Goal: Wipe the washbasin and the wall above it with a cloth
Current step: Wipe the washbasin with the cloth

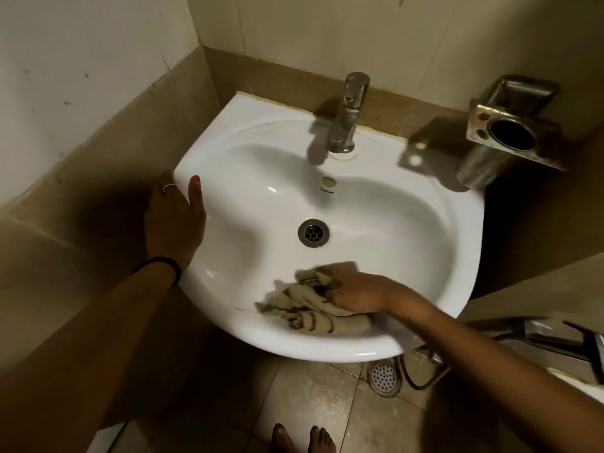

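Near the front of the basin [408, 230], I see my right hand [356, 292] clamped on the cloth [304, 305], a crumpled beige rag with dark brown stripes, pressed against the inner front slope and slightly blurred. My left hand [173, 220] lies flat and open on the basin's left rim, wearing a ring, with a black band at the wrist. White glazed ceramic gleams around the drain [313, 233]; the tap [348, 112] stands at the back. Tan tiles edge pale walls. A steel holder [510, 132] hangs to the right. Wet floor tiles show below.
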